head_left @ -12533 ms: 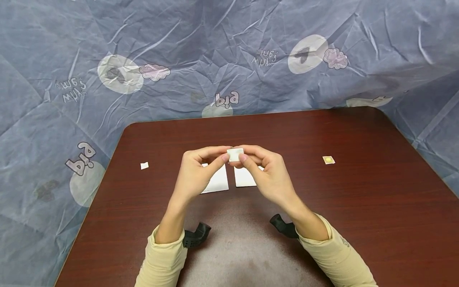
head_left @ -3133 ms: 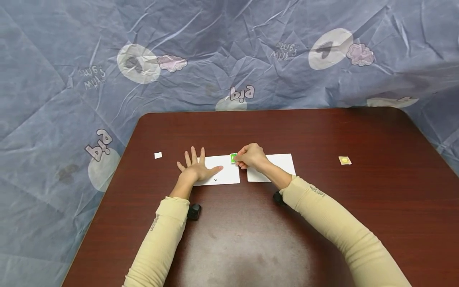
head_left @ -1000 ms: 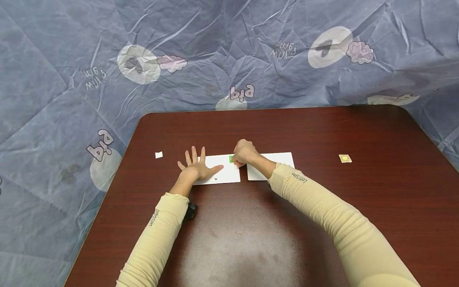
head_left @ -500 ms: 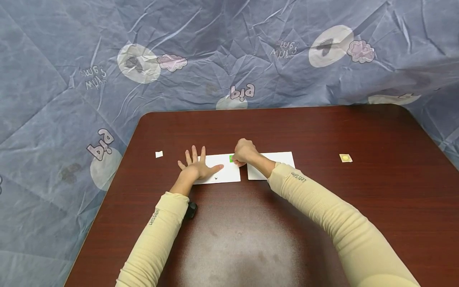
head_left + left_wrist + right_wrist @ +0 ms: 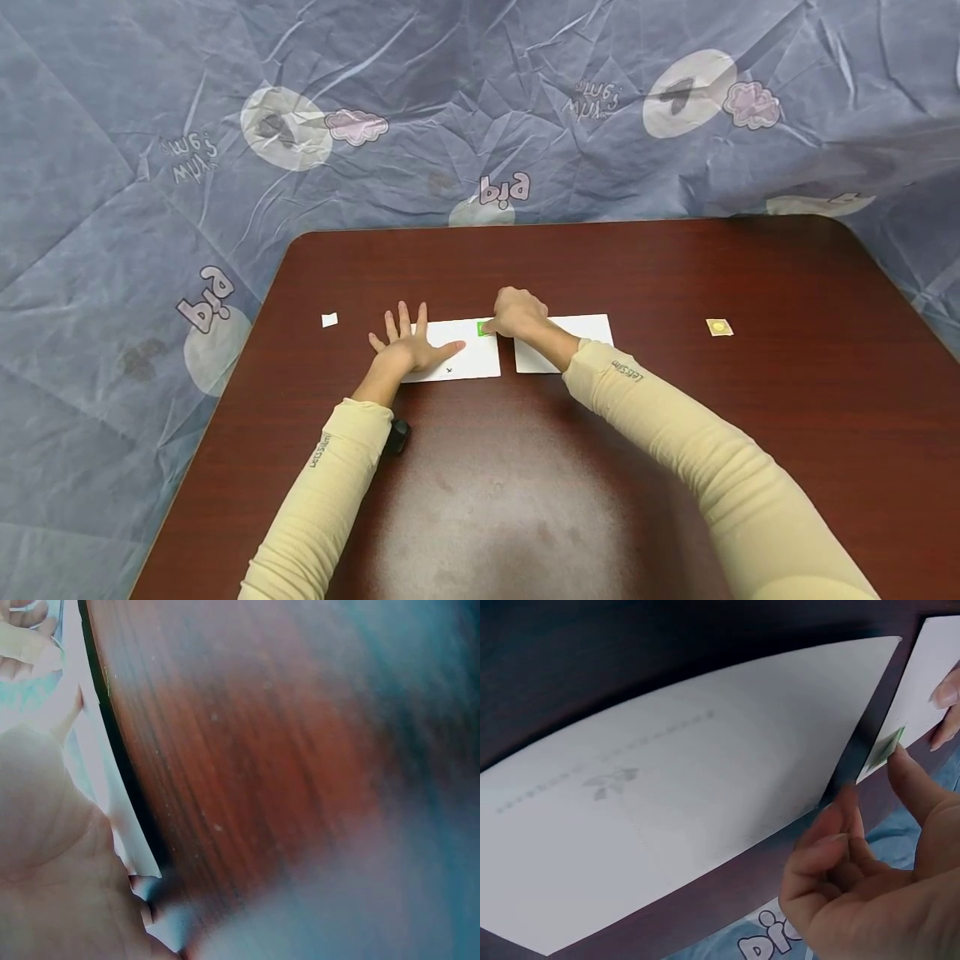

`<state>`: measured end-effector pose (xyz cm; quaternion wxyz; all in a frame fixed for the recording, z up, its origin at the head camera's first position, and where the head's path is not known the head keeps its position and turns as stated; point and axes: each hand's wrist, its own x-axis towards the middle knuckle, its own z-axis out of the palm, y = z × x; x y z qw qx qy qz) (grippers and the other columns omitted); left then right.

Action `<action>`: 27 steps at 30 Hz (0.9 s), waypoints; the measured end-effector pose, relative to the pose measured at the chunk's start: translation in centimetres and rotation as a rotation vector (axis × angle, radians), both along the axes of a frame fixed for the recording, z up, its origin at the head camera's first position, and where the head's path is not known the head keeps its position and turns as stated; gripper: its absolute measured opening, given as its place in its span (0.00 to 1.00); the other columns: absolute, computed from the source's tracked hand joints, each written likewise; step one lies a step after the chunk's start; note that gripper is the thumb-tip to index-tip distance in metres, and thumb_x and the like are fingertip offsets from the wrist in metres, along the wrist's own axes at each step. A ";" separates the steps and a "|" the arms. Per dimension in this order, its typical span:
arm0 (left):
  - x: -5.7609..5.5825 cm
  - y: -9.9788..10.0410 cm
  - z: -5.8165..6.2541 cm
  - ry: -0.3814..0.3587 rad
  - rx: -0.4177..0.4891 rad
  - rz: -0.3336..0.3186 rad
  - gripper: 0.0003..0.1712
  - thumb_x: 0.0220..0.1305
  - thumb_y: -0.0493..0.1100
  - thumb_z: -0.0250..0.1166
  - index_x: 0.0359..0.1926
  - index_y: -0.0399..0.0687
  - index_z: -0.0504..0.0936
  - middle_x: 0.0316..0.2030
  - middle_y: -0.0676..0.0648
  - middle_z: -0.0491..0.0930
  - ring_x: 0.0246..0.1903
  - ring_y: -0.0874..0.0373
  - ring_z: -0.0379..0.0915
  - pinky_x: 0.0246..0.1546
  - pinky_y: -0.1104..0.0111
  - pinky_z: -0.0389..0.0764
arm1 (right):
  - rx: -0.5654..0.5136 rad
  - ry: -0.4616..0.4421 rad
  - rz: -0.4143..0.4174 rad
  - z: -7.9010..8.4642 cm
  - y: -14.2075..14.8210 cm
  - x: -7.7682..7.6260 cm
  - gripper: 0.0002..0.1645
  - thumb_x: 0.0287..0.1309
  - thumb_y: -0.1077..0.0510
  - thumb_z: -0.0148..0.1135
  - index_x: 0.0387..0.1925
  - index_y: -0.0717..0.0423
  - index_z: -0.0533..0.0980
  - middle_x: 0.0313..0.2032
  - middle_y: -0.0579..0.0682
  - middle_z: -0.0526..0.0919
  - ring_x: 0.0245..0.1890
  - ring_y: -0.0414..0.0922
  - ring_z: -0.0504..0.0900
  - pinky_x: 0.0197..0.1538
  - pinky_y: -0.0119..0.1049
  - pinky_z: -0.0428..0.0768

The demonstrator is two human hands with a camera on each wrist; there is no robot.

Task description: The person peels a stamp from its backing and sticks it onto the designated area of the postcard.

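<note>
On left white card, left hand is splayed — green sticker pressed by thumb of right hand, other fingers curled.

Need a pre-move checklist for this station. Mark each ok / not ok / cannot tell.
1. Left hand on left card: ok, rests there with fingers spread.
2. Green square on left card: ok, near the far right corner.
3. Green square uncovered: not ok, the right hand has its thumb over part of it.
4. Green square's edges fully flat: cannot tell, the thumb hides some.
5. Left card and right card apart: ok, a strip of table shows between them.
6. Yellow square away from both hands: ok, lies on the table to the right.
</note>
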<state>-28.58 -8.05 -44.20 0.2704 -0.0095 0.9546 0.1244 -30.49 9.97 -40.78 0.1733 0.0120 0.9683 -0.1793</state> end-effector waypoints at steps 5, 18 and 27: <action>-0.9 -0.2 -1.1 -0.018 -0.008 -0.002 0.63 0.52 0.83 0.43 0.73 0.59 0.24 0.70 0.43 0.14 0.68 0.43 0.08 0.61 0.38 0.26 | 0.027 0.144 0.083 -1.0 0.5 -0.4 0.28 0.63 0.39 0.56 0.51 0.57 0.72 0.49 0.55 0.74 0.52 0.54 0.71 0.53 0.49 0.70; -0.8 -0.3 -1.1 -0.016 -0.013 -0.004 0.62 0.53 0.82 0.44 0.73 0.58 0.25 0.71 0.42 0.16 0.68 0.42 0.10 0.61 0.38 0.26 | 0.206 0.094 0.235 -3.0 0.9 -0.6 0.48 0.64 0.28 0.38 0.74 0.52 0.47 0.72 0.59 0.46 0.70 0.59 0.46 0.68 0.54 0.45; -0.7 -0.3 -1.2 0.004 -0.019 -0.009 0.62 0.52 0.83 0.43 0.73 0.58 0.24 0.71 0.42 0.15 0.68 0.41 0.09 0.61 0.37 0.27 | 0.194 0.099 0.225 -3.5 1.0 -0.5 0.43 0.68 0.31 0.32 0.75 0.49 0.45 0.72 0.59 0.44 0.70 0.60 0.44 0.68 0.54 0.42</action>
